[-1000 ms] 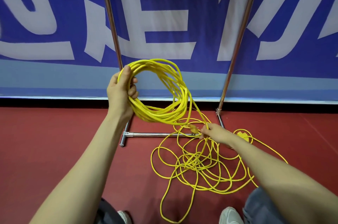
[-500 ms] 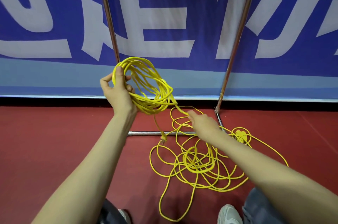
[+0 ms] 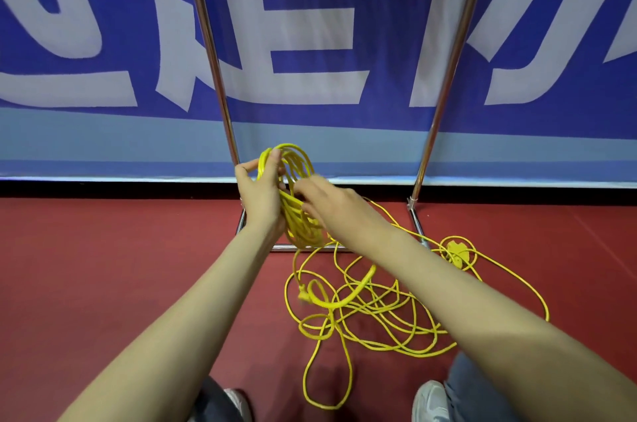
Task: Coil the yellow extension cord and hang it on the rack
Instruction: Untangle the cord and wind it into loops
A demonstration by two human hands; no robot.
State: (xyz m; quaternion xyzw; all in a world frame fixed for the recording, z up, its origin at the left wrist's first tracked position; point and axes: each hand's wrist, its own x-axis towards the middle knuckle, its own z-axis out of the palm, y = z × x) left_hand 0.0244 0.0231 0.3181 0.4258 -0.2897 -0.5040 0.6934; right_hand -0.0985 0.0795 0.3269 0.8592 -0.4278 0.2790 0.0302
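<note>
My left hand (image 3: 262,195) grips a bundle of coiled loops of the yellow extension cord (image 3: 299,214), held upright in front of the rack's left pole. My right hand (image 3: 322,201) is pressed against the same coil from the right, fingers closed on a strand. The rest of the cord lies in a loose tangle (image 3: 372,311) on the red floor below, with a yellow plug end (image 3: 456,251) to the right. The metal rack (image 3: 444,83) stands just behind, its two chrome poles rising out of view.
The rack's floor bar (image 3: 310,247) and right foot (image 3: 415,218) lie on the red floor under the hands. A blue-and-white banner wall (image 3: 310,42) closes off the back. My shoes (image 3: 429,401) and knees are at the bottom edge.
My right hand rose from the floor tangle up to the coil, bringing a strand with it. The coil turned edge-on and sank lower in my left hand.
</note>
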